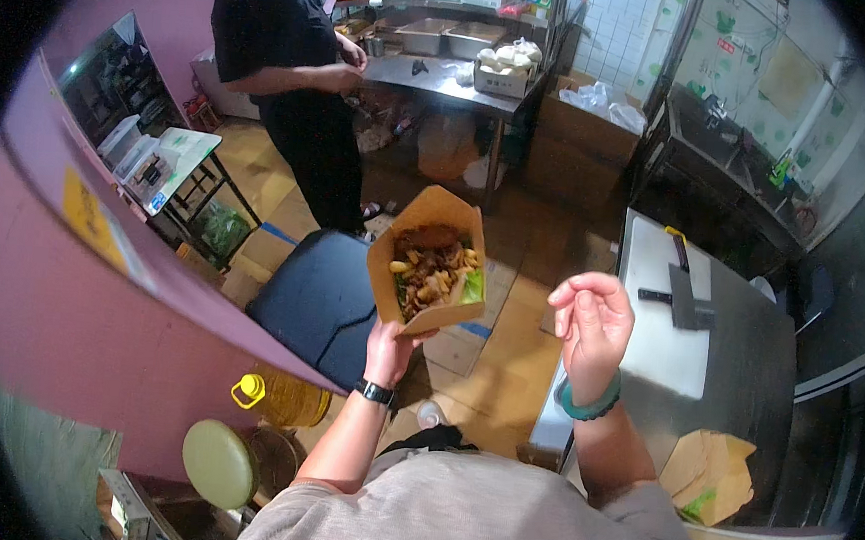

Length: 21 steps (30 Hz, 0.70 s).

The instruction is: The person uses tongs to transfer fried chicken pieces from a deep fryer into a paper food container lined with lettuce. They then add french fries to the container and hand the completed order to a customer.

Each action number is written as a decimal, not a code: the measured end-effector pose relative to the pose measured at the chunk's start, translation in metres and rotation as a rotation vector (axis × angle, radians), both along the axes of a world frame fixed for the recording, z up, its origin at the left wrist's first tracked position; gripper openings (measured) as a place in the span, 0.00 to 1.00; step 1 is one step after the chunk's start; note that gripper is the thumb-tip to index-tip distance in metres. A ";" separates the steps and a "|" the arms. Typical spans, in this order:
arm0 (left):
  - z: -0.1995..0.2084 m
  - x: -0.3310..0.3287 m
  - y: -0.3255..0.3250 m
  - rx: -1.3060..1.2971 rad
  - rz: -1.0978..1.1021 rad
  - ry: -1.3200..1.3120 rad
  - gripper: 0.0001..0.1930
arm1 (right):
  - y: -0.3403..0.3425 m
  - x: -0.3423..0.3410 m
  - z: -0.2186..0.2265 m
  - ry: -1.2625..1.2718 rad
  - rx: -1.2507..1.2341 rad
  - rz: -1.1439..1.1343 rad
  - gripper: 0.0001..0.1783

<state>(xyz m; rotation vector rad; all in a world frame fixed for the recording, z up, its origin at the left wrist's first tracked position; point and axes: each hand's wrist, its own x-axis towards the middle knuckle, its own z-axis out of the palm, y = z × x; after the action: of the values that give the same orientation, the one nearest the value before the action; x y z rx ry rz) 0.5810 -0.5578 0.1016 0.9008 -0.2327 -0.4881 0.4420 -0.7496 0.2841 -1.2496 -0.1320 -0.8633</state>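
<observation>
My left hand (394, 353), with a dark watch on its wrist, grips a brown paper takeout box (384, 277) from below. The box's flaps stand up, and inside lie brownish cooked food pieces (432, 275) and a green leaf (471, 287). Raised to the right of the box is my right hand (593, 321), a green bracelet on its wrist. Its fingers curl loosely, with nothing visible in them. Nearest to it is a white cutting board (662, 351) carrying a cleaver (689, 300) and a yellow-tipped, dark-handled tool (677, 249).
Another brown paper box (730, 461) with green leaf sits at the counter's near right. A person in black (273, 38) stands by a metal table (435, 85). Left are a dark blue chair or bin (310, 297), an oil jug (293, 401), a round stool (218, 463) and a pink wall (187, 343).
</observation>
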 end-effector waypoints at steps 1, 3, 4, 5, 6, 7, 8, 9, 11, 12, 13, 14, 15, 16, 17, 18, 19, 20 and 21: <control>-0.005 0.026 -0.013 0.092 0.031 -0.127 0.18 | -0.016 0.009 -0.019 0.070 -0.030 -0.101 0.06; 0.010 0.068 -0.038 0.112 0.048 -0.177 0.21 | -0.053 0.020 -0.058 0.310 -0.140 -0.332 0.07; -0.008 0.097 -0.047 0.358 0.097 -0.472 0.25 | -0.071 0.023 -0.083 0.401 -0.091 -0.410 0.07; -0.011 0.120 -0.059 0.172 0.099 -0.248 0.25 | -0.090 0.023 -0.107 0.488 -0.041 -0.486 0.07; -0.012 0.143 -0.069 -0.020 0.135 -0.031 0.25 | -0.107 0.020 -0.130 0.540 -0.020 -0.522 0.07; -0.017 0.166 -0.074 -0.129 0.153 0.056 0.25 | -0.121 0.013 -0.149 0.598 0.000 -0.568 0.07; -0.025 0.187 -0.074 -0.120 0.159 0.041 0.24 | -0.132 0.008 -0.166 0.630 0.025 -0.581 0.07; -0.019 0.198 -0.082 -0.157 0.200 0.095 0.22 | -0.142 0.000 -0.180 0.665 0.055 -0.613 0.07; 0.002 0.213 -0.090 -0.126 0.294 0.122 0.20 | -0.157 -0.011 -0.204 0.756 0.078 -0.691 0.07; -0.021 0.231 -0.084 0.151 0.305 -0.171 0.19 | -0.166 -0.015 -0.215 0.784 0.091 -0.705 0.07; -0.025 0.239 -0.086 0.138 0.370 -0.207 0.18 | -0.173 -0.015 -0.224 0.811 0.104 -0.710 0.06; -0.010 0.241 -0.098 0.117 0.420 -0.249 0.17 | -0.184 -0.017 -0.234 0.802 0.106 -0.735 0.06; 0.005 0.238 -0.104 -0.108 0.355 0.029 0.16 | -0.197 -0.019 -0.245 0.824 0.081 -0.763 0.06; 0.001 0.243 -0.104 0.305 0.362 -0.249 0.18 | -0.210 -0.016 -0.256 0.844 0.052 -0.775 0.06; -0.005 0.248 -0.106 0.408 0.408 -0.355 0.19 | -0.227 -0.016 -0.271 0.873 0.023 -0.790 0.06; -0.010 0.257 -0.111 0.403 0.437 -0.367 0.19 | -0.247 -0.010 -0.287 0.863 0.006 -0.785 0.05; -0.016 0.265 -0.113 0.203 0.406 -0.213 0.20 | -0.251 0.007 -0.277 0.890 -0.295 -0.956 0.08; -0.020 0.272 -0.120 -0.041 0.389 -0.036 0.20 | -0.264 0.020 -0.271 0.918 -0.328 -0.937 0.10; -0.025 0.276 -0.125 -0.204 0.377 0.078 0.21 | -0.277 0.031 -0.267 0.946 -0.361 -0.917 0.12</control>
<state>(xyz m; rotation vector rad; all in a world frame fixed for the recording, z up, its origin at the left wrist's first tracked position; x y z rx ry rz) 0.8569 -0.6826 0.0763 0.7030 -0.0370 -0.1448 0.4728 -1.0270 0.0170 -1.9800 1.1634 -0.9230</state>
